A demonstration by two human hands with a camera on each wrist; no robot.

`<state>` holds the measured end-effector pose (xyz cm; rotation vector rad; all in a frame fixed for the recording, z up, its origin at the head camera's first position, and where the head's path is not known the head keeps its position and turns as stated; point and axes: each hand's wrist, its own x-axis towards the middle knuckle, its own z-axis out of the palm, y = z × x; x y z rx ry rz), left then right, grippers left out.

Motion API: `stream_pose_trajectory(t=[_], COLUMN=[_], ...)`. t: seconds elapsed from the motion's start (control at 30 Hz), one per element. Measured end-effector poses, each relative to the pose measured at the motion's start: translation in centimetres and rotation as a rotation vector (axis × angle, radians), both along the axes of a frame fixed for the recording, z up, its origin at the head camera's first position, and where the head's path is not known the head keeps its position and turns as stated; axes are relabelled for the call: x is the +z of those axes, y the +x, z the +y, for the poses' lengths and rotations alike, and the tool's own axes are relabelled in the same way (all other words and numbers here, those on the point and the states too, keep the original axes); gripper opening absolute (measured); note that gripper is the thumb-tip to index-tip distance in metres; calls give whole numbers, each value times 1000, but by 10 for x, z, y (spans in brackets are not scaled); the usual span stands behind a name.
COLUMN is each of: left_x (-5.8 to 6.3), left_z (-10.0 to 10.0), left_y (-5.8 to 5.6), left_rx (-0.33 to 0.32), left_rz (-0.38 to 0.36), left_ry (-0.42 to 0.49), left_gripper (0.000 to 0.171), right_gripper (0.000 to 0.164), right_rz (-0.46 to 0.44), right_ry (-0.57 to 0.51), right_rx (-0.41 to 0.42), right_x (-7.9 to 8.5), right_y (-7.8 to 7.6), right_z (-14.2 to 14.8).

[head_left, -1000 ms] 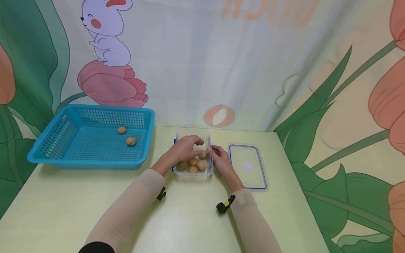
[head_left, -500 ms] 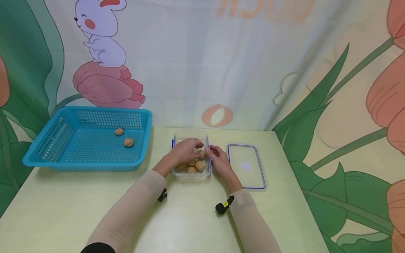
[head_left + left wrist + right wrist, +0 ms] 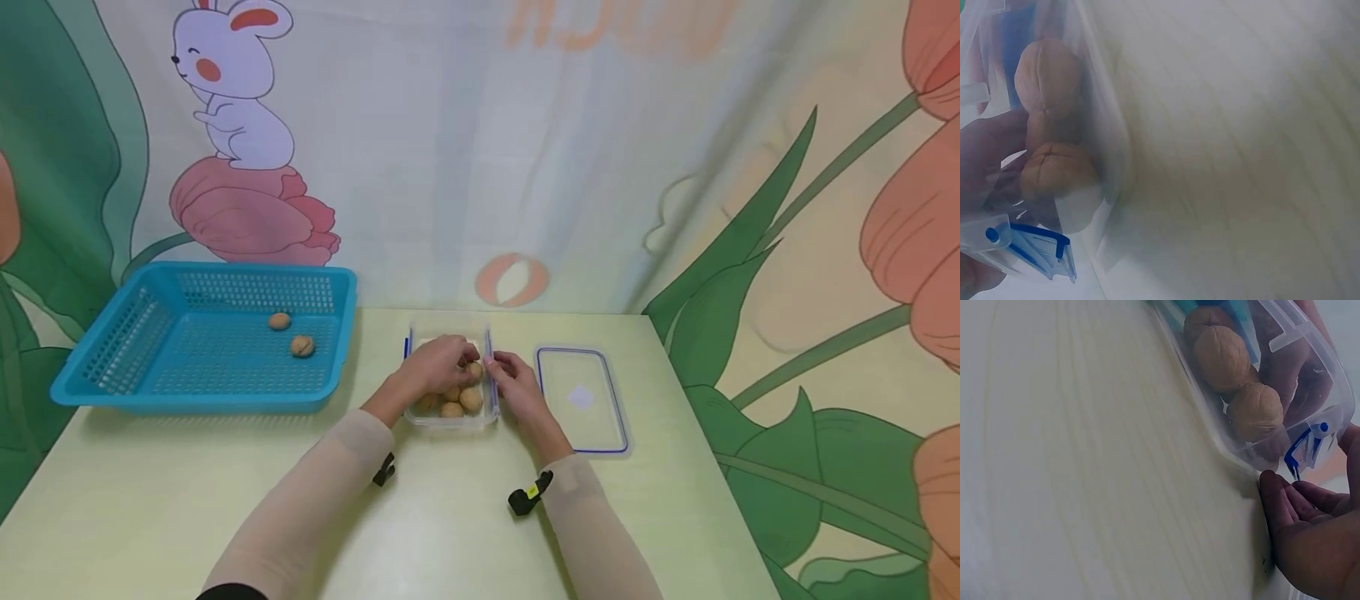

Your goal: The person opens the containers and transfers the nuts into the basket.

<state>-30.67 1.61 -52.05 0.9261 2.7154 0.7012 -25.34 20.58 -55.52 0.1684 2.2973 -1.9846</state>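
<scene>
A clear plastic food container point(image 3: 457, 422) with blue-edged sides stands on the table with several walnuts point(image 3: 471, 400) inside. My left hand point(image 3: 438, 364) reaches down into it from the left, thumb and fingers about a walnut point(image 3: 474, 371) by the right wall. Its fingers also show through the clear wall in the left wrist view. My right hand point(image 3: 521, 392) holds the container's right side, thumb at the rim and fingers outside. In the right wrist view those fingers point(image 3: 1279, 503) are near the table beside a side clip point(image 3: 1307, 450). The left hand covers part of the contents.
A blue perforated basket point(image 3: 202, 400) stands at the left, with one walnut point(image 3: 302, 346) and another walnut point(image 3: 279, 321) in it. The clear lid point(image 3: 581, 425) with a blue seal lies flat right of the container. A printed curtain point(image 3: 420, 167) hangs behind the table.
The left hand's fingers have lowered over the walnut by the right wall. The right hand keeps its place at the container's side. The head view has shifted slightly.
</scene>
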Motion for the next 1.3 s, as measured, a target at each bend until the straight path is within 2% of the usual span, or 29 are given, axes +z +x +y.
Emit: stream_pose_trajectory(t=[0.13,0.37,0.67,0.8,0.93,1.17,1.3], left_x=[-1,1,12,21,33,60,75], left_z=[-1,-3,-9,-15,-26,-59,-80], left_y=[-2,-3,3,6,12,25,30], left_rx=[-10,-47,-53,-66,-43,14,36], left_rz=[-8,43,71,92,105,191,243], left_ry=[32,58,96,104,115,139,203], left_gripper=[28,24,24,24,25,26,28], right_gripper=[53,52,52,52,52,57,54], right_rz=[5,7,-8,-15,-17,9,10], right_ry=[11,28,30,38,30,34,46], right_rx=[-4,-8,-11,-23,-21,16,27], right_x=[-2,0,2,1,-2,-3,0], right_y=[1,3,6,5,3,2,1], right_z=[-1,-3,0,4,5,2,1])
